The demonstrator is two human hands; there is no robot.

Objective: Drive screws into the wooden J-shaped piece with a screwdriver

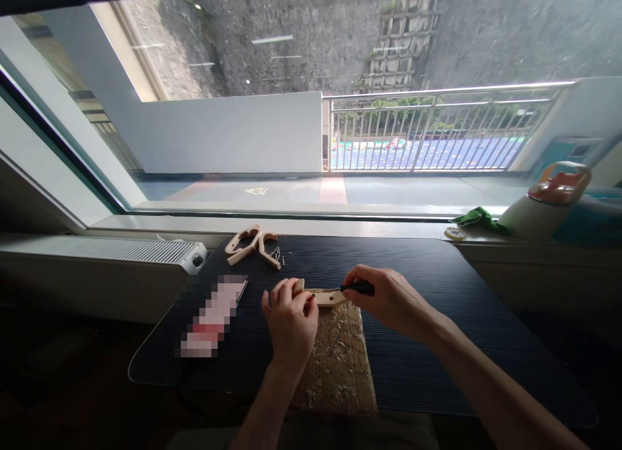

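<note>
My left hand (291,314) is closed on the left end of a pale wooden piece (329,299) with a dark hole in it. In my right hand (383,289) is a tool with a black handle (358,287), gripped at the right end of the wooden piece; its tip is too small to make out. Beneath the wooden piece lies a scarred, scratched wooden board (335,366), pointing toward me. Farther back on the table are curved pale wooden parts (243,244) and a few small metal pieces (276,254), perhaps screws.
The dark table (418,353) stands against a window sill (340,226). A blurred pink flat object (214,320) lies at the left. A white radiator (102,252) is beyond the table's left side. On the sill at right are a green cloth (479,220) and a kettle-like container (539,210).
</note>
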